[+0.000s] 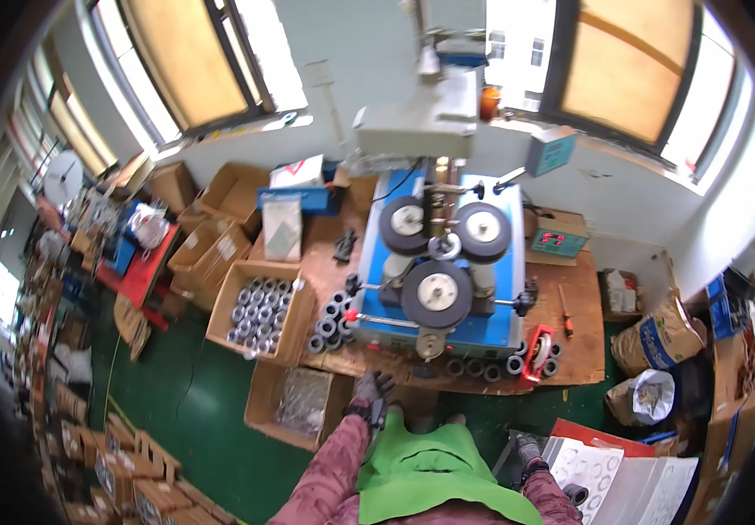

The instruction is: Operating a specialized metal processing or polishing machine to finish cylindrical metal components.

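Observation:
My left hand (374, 388), in a dark grey glove, is at the front edge of the wooden bench, fingers apart and holding nothing I can see. Ahead of it stands a blue machine (504, 302) with three black rubber wheels. A metal ring (445, 246) sits among these wheels. At the lower right my gloved right hand (528, 449) hangs beside a white sheet (577, 465) printed with ring outlines; its small fingers look loosely stretched. A dark ring (576, 494) lies on that sheet near my right forearm.
Metal rings fill a cardboard box (299, 330) left of the machine. Several loose rings (332, 318) lie beside it. A red gauge-like tool (537, 354) and a screwdriver (566, 317) are on the bench's right. An open carton (261, 405) with plastic film stands below, near my left arm.

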The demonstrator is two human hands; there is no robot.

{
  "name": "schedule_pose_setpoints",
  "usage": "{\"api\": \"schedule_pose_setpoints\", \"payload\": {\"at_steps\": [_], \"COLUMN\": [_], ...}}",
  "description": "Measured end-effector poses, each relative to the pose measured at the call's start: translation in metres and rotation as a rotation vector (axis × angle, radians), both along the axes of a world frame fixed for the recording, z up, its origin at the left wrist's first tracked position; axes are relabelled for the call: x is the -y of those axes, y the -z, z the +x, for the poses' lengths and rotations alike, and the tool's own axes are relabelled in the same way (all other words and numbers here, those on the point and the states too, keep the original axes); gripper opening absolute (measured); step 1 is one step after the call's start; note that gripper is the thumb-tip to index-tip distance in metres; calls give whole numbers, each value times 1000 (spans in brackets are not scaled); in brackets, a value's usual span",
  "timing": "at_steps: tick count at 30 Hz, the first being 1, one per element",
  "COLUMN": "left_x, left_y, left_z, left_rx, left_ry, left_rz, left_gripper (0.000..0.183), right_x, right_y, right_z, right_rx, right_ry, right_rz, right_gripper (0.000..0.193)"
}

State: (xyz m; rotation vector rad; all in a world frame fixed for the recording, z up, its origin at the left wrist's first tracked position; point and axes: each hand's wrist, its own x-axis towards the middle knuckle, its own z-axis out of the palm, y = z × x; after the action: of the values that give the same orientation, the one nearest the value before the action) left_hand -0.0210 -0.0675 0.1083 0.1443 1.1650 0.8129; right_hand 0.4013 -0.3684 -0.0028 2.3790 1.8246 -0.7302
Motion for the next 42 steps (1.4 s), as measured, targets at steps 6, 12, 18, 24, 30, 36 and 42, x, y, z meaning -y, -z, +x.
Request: {"api": "schedule_pose_setpoints", "payload": {"at_steps": [6,12,18,24,30,36,42], "left_x": [-21,-41,-52,-77,-65,-66,-64], "left_y": [6,26,51,81,74,67,54], "left_z": [16,17,15,20,43,39,52], "left_rx": [21,82,133,307,270,308,108], "left_ry": [-40,-162,-230,-234,-355,-530,-340], "left_rz": [42,-104,-184,-248,-102,-142,-91], "left_gripper": [65,65,66,67,68,63,61], "right_x": [21,54,43,43,-32,-69,-56], "right_y": [-31,-56,-83,6,-34,-71,-57], "right_z": [-42,-83,-98,-14,50,60,75], "right_rx": [-30,-97,-314,-360,-223,-427,-74], "right_ry": [53,297,752,556,211,530,96], "right_rz": [8,-171,-273,-22,134,39,-68], "right_gripper": [33,38,45,42,31,32,30]}}
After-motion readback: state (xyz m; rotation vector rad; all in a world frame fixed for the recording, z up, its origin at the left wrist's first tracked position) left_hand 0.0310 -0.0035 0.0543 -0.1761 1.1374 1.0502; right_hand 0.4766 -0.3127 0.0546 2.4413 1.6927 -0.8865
